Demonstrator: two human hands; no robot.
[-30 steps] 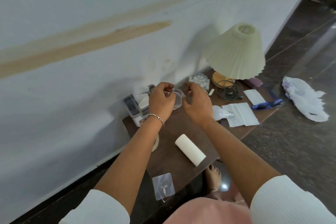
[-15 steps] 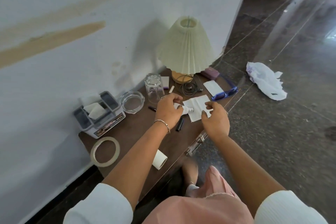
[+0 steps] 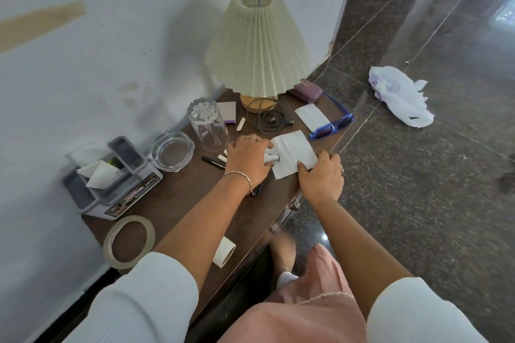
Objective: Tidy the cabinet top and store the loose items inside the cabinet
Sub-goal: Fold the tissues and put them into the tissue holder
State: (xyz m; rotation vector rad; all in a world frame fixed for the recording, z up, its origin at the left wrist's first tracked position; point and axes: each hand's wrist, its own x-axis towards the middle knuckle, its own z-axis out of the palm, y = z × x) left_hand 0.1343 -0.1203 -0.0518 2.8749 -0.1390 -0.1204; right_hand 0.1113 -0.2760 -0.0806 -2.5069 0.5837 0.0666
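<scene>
The left hand is seen curled over a small white bulb with a silver base, and the base pokes out to the right between thumb and fingers. The bulb is held just over a creased white paper sheet at the middle of the dark brown wooden cabinet top.

The right hand is set at the sheet's near right corner, with the thumb laid on its near edge and the fingers bent right at the cabinet's front edge. Whether that corner is pinched or only pressed cannot be told.

Far of the hands it is crowded. An upturned clear glass tumbler, a coiled black cable and a pleated cream lamp shade are packed close together. A pair of blue sunglasses is perched along the right front edge.

To the left, a round clear glass ashtray is found beside a grey tissue box against the wall. A black marker pen lies just left of the left hand.

Bare wood is left between the tissue box and the left forearm. A ring of beige tape sits at the near left corner and a white paper roll at the near front edge. A crumpled white plastic bag lies well apart on the dark stone floor to the right.
</scene>
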